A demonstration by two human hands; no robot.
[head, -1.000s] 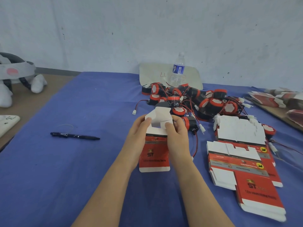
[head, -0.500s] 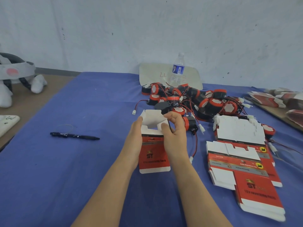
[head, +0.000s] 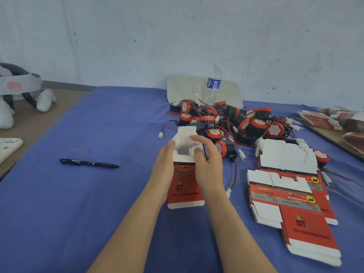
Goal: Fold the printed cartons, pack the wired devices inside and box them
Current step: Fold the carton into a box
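While it's held, carton (head: 184, 187) runs lengthwise away w/ flaps (head: 186, 137) far.

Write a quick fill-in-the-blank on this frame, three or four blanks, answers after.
The left hand and right hand hold one carton over a ____ cloth.
The pen lies to the carton's ____.
The water bottle stands ____ behind the wired devices.
The flat cartons lie to the held carton's ____.
Answers: blue; left; upright; right.
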